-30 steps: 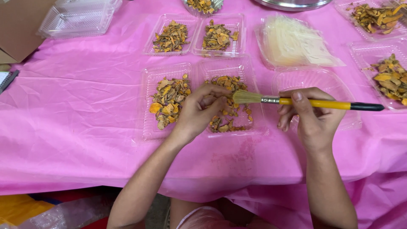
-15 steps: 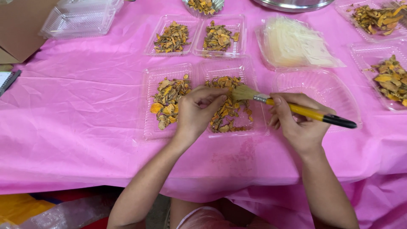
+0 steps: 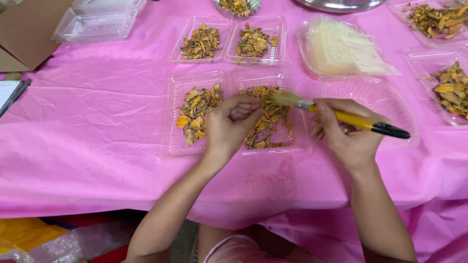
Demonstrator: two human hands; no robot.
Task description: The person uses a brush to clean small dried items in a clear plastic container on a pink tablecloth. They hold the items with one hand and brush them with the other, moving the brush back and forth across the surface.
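Observation:
My right hand point(image 3: 345, 132) grips a paintbrush point(image 3: 341, 115) with a yellow handle and black end. Its pale bristles touch a small piece pinched in my left hand point(image 3: 233, 124). Both hands hover over a clear plastic tray point(image 3: 301, 141) of dried orange-yellow slices. Beside it on the left lies a second clear tray point(image 3: 171, 126) with the same slices.
Two more filled trays point(image 3: 226, 41) sit behind. A tray of pale sheets point(image 3: 341, 48) and an empty round clear tray point(image 3: 390, 97) lie right. More filled trays point(image 3: 438, 83) stand far right; stacked empty trays point(image 3: 95, 19), a cardboard box point(image 3: 24, 29) and a notebook point(image 3: 9, 95) left.
My right hand has moved left and tilted the brush, so the bristles now reach the piece in my left hand. The left hand has stayed over the tray.

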